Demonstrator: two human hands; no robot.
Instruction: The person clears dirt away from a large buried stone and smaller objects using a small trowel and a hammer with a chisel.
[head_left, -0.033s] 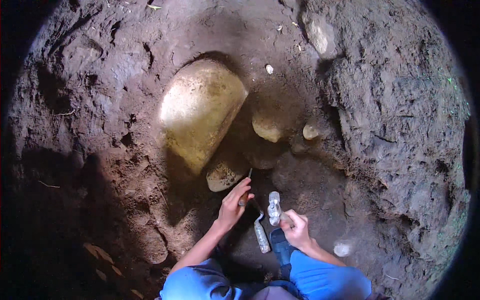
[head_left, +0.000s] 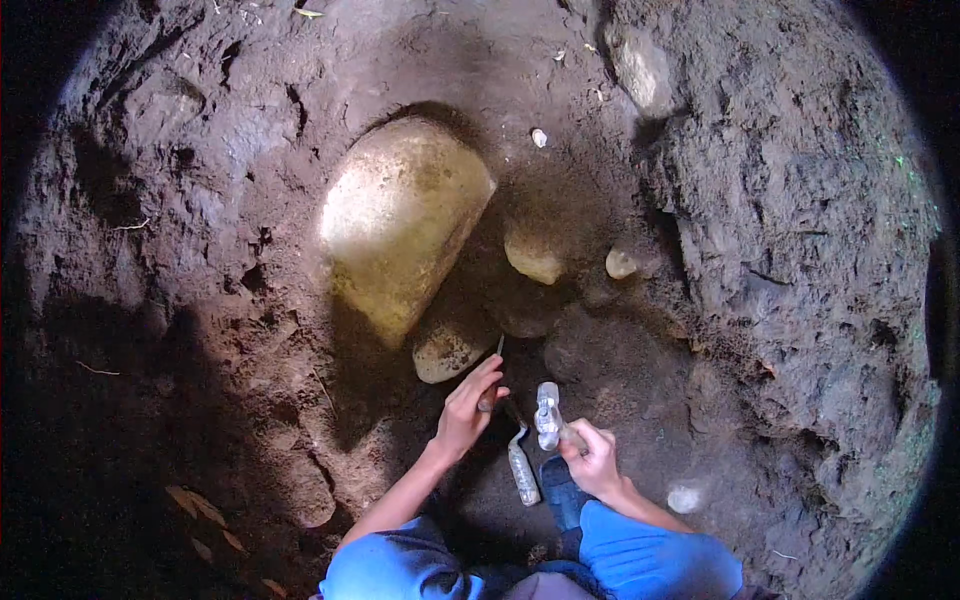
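One big pale rock (head_left: 405, 225) dominates upper centre-left of the frame, sunk in dirt; looks very heavy and rigid, no obvious lift point, so I'd treat it as fixed. Speckled stone (head_left: 445, 352) at its lower end, pale stone (head_left: 532, 258) right of centre: both hard, probably bedded too, edges could chip under a stray hit. Right hand (head_left: 595, 460), lower centre-right: fingers wrapped round the hammer handle close up behind the head. Left hand (head_left: 468, 410), lower centre: pinching the pointed tool between thumb and fingers, though the palm hides part of that hold. Trowel (head_left: 523, 474) lies between the hands at lower centre, pale handle toward the bottom of the frame, blade end lost in shadow; nobody holding it, likely light, take it by the handle. Hammer (head_left: 548, 416), just right of the trowel: metal head should be dense and nose-heavy, stiff, not fragile. Current short grip favours control over swing; slide back along the handle for more force. Pointed tool (head_left: 487, 402), near centre, thin metal tip toward the speckled stone, can't tell if it's touching: likely light and stiff, slim tip might bend if levered. Hold mid-handle, keep fingers off the butt end. Dirt on palms could make either handle slip.
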